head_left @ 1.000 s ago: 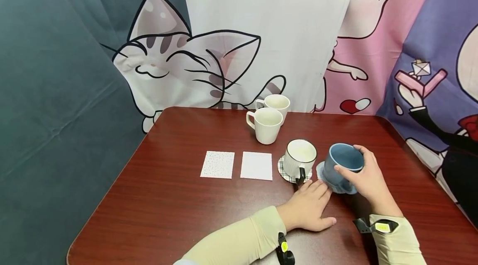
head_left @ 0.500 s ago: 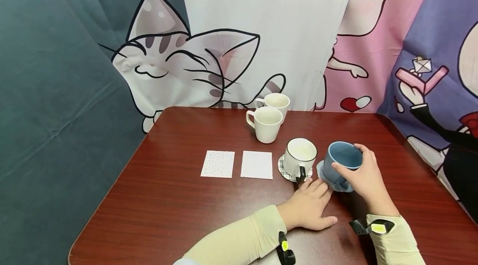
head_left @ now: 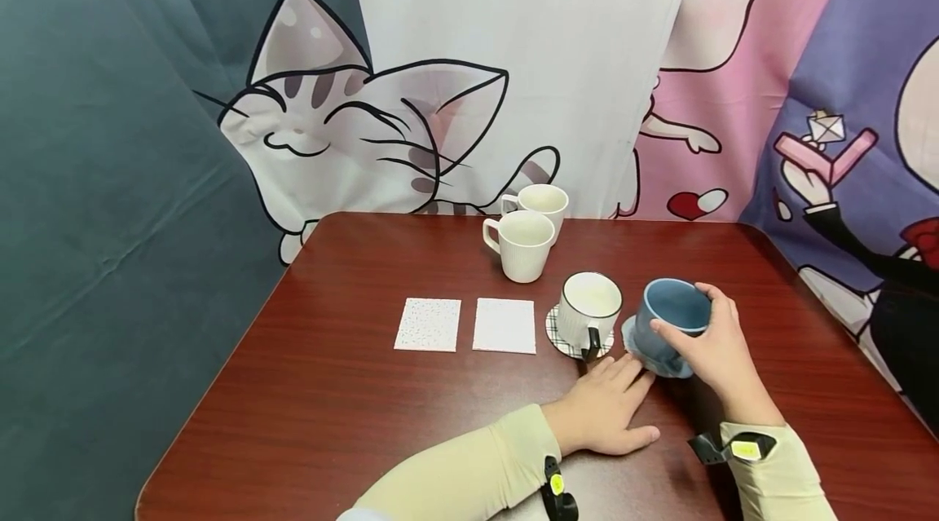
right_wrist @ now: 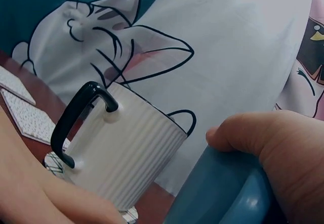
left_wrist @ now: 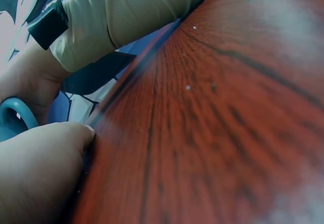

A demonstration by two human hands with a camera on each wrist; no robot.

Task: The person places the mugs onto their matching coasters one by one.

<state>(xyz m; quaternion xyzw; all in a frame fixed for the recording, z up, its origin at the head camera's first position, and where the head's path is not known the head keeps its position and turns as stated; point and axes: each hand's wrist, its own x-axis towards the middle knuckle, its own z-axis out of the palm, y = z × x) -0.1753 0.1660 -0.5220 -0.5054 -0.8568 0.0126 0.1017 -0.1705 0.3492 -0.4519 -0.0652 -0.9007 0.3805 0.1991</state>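
In the head view my right hand point(head_left: 722, 350) grips a blue mug point(head_left: 649, 333) from the right, thumb on the near side and fingers at the far rim. The mug stands on a blue scalloped coaster point(head_left: 675, 368), which it partly covers. My left hand point(head_left: 607, 408) lies palm down on the table with fingers stretched out, fingertips right at the coaster's near left edge. Just beyond them a white ribbed mug point(head_left: 579, 325) with black rim and black handle stands on a round checked coaster point(head_left: 553, 333). The right wrist view shows that white mug point(right_wrist: 126, 148) up close.
To the left lie a speckled square coaster point(head_left: 428, 325) and a plain white square coaster point(head_left: 504, 326). Two cream mugs, a front one point(head_left: 524, 252) and a rear one point(head_left: 546, 199), stand near the back edge of the brown table point(head_left: 330, 390). A printed curtain point(head_left: 440, 15) hangs behind.
The blue mug and its coaster have shifted slightly left under my right hand over the last second. My left hand has stayed in nearly the same place.
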